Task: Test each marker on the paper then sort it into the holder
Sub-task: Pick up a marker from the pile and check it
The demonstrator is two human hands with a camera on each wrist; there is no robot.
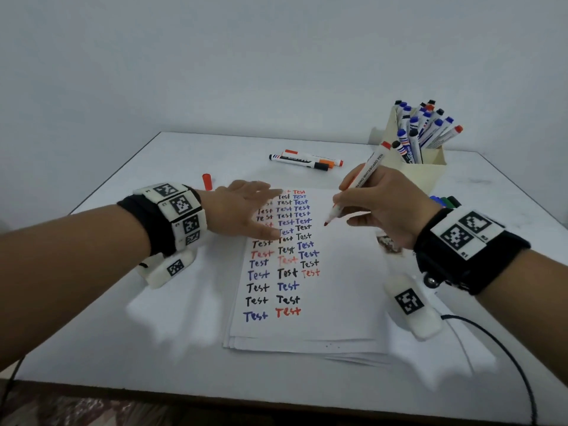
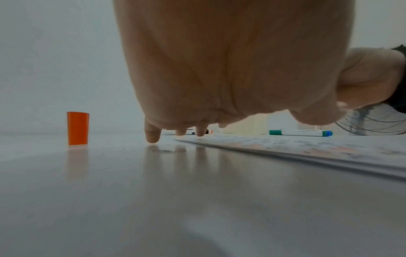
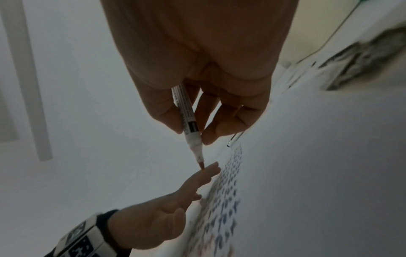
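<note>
My right hand (image 1: pixel 381 207) grips an uncapped orange marker (image 1: pixel 359 182) in a writing hold. Its tip (image 1: pixel 325 223) hovers just above a bare patch of the paper (image 1: pixel 338 302), right of the columns of "Test" words. In the right wrist view the same marker (image 3: pixel 187 121) points down between thumb and fingers. My left hand (image 1: pixel 246 210) lies flat with straight fingers on the paper's upper left part. The orange cap (image 1: pixel 207 181) stands upright on the table left of that hand, and shows as the cap (image 2: pixel 78 128) in the left wrist view. The cream holder (image 1: pixel 421 170) at back right holds several markers.
Two markers (image 1: pixel 307 159) lie side by side on the white table (image 1: pixel 123 318) behind the paper. More markers, green and blue (image 1: pixel 442 201), lie beside the holder. A black cable (image 1: pixel 507 348) runs from my right wrist over the table's near right edge. A fan (image 2: pixel 373 121) shows far right.
</note>
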